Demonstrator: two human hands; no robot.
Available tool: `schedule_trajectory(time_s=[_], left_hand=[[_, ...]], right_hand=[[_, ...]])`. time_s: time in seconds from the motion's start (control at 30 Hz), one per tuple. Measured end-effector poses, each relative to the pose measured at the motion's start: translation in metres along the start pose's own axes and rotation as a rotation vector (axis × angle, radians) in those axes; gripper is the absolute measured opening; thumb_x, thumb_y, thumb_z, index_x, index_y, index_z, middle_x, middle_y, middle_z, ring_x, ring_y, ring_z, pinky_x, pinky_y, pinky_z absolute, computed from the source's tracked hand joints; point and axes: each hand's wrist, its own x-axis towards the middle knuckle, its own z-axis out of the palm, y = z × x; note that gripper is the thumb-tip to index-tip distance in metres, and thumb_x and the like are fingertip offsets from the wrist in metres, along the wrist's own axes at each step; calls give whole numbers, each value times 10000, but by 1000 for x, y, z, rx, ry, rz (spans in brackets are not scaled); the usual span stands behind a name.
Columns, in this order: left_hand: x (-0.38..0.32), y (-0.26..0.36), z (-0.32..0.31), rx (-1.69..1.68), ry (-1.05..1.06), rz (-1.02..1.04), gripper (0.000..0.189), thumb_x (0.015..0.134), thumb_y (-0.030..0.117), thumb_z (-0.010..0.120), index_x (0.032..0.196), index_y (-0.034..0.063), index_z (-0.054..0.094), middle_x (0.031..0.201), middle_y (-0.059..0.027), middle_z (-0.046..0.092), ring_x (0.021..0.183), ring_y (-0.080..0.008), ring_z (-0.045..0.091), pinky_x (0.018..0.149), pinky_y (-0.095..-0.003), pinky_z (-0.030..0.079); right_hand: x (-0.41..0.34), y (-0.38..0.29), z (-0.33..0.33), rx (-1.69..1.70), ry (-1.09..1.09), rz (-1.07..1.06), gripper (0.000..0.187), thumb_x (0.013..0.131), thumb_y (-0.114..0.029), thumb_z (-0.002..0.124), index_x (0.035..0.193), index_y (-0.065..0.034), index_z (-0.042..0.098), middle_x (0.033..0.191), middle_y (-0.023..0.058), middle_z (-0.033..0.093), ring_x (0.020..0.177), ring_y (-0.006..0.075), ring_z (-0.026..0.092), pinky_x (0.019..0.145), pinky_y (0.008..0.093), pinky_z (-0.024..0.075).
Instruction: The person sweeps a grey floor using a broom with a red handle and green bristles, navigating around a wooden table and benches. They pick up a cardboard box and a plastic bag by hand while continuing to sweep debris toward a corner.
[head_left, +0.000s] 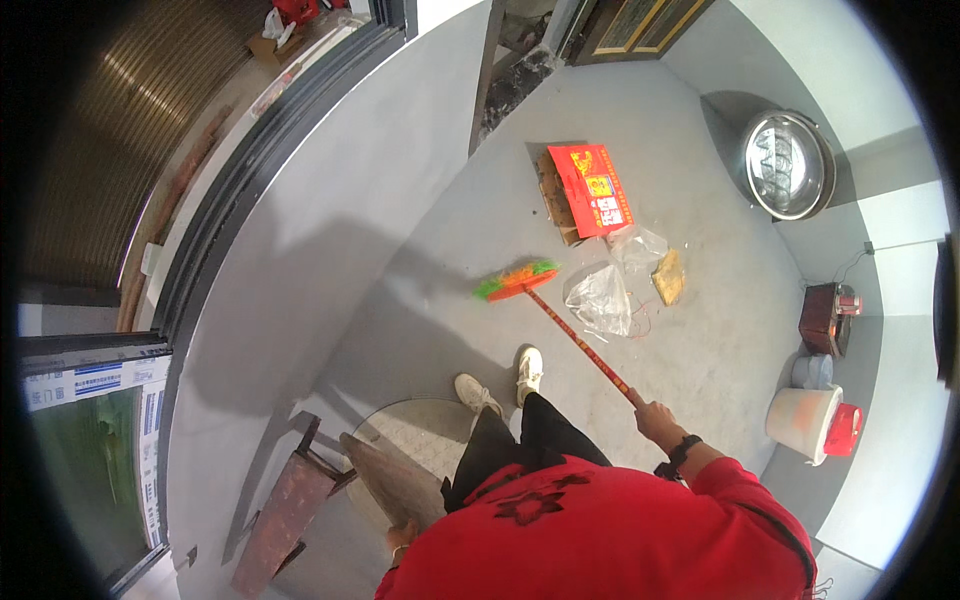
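My right hand (657, 420) is closed around the red handle of a broom (577, 341), whose orange head with green and orange bristles rests on the floor to the upper left. My left hand (403, 534) is low beside my body, at the lower edge of a worn board or panel (394, 480); how its fingers grip is partly hidden. Beyond the broom head lie a crumpled clear plastic bag (601, 300), another clear bag (637, 246), a yellowish flat piece (668, 277) and a red printed cardboard box (592, 191).
A reddish wooden bench (289, 517) stands by the left wall, near a round mat-like patch (412, 435). Along the right wall are a white bucket (799, 421), a dark red box (821, 319) and a large round metal basin (787, 165). A doorway opens at the top.
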Motion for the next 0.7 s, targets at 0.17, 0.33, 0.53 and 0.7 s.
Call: schedule_trajectory(time_s=[0.17,0.33,0.53,0.7], left_hand=[[-22,-4,2,24,-48,-56,674,570,357,587,1075,-54,413,1070,-215,452,945,-313,473,777,-398,394],[25,-92,53,35,-56,52,667,597,361,591,1087,-49,400,1065,-204,462,954,-305,474,790,-379,402],[5,-201,93,37,100,183,609,619,335,593,1059,-43,411,1002,-199,496,918,-297,494,773,-360,417],[-104,-65,-1,71,-59,-58,395,594,222,581,875,-43,499,807,-208,557,753,-312,553,635,-374,443]], right_hand=[[-6,-17,-17,-123,55,-217,544,762,-142,408,1244,-232,175,664,185,520,589,339,529,534,430,430],[74,-107,-35,-193,91,-637,543,742,-100,396,1236,-233,214,691,170,519,590,320,530,520,412,433],[153,-101,-71,-296,26,-580,504,723,-94,414,1183,-284,335,756,173,555,702,308,546,604,402,437],[85,-2,-132,-363,74,-243,566,731,-81,407,1232,-243,202,726,192,545,660,344,539,590,433,437]])
